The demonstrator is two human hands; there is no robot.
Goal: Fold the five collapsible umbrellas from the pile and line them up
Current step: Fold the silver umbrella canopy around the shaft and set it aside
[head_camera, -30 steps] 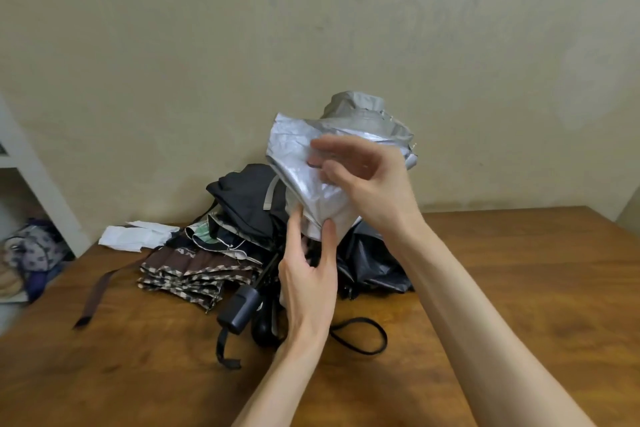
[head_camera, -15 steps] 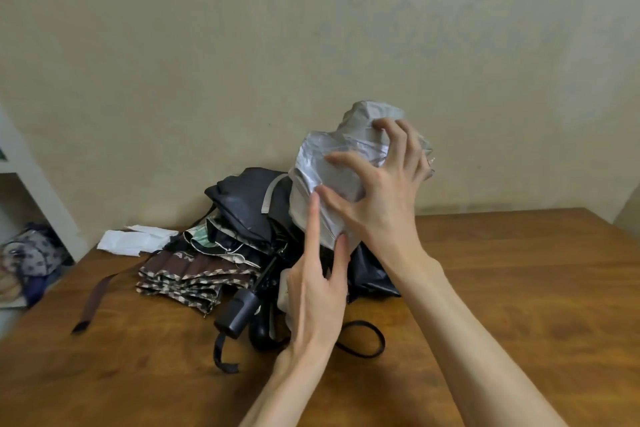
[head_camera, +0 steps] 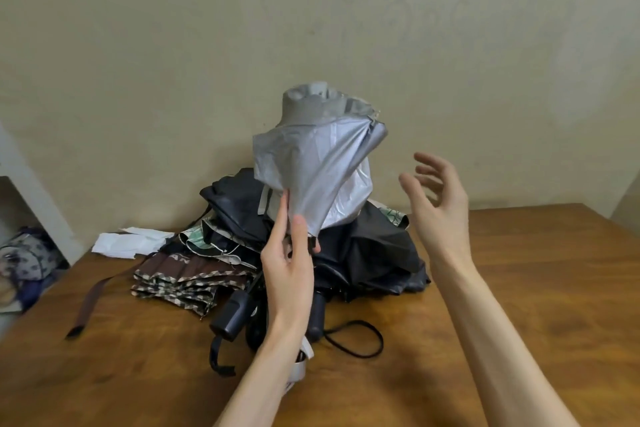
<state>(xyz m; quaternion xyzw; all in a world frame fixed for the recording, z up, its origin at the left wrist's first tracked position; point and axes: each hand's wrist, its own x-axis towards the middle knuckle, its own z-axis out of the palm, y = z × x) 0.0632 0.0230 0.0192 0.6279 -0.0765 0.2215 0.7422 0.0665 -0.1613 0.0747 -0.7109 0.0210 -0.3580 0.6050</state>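
Observation:
A silver-grey collapsible umbrella [head_camera: 318,163] stands upright in the air, tip up, its canopy loosely gathered. My left hand [head_camera: 291,267] holds its lower end, thumb and fingers pinching the fabric near the bottom. My right hand [head_camera: 436,198] hovers free to the right of the canopy, fingers spread and relaxed, touching nothing. Behind lies the pile: a black umbrella [head_camera: 374,253], another dark one [head_camera: 239,201], a brown patterned umbrella [head_camera: 183,277], and one with a green-and-white print [head_camera: 199,241]. Two black handles [head_camera: 232,317] point toward me.
The wooden table [head_camera: 519,288] runs to a beige wall. A white cloth or paper [head_camera: 128,244] lies at the back left. A brown strap [head_camera: 88,305] trails left of the pile, and a black wrist loop [head_camera: 360,340] lies in front. A bag [head_camera: 26,258] sits off the table's left edge.
My right hand has let go of the silver canopy and pulled away to the right. The canopy now hangs smoother and more upright, with my left hand gripping its lower end.

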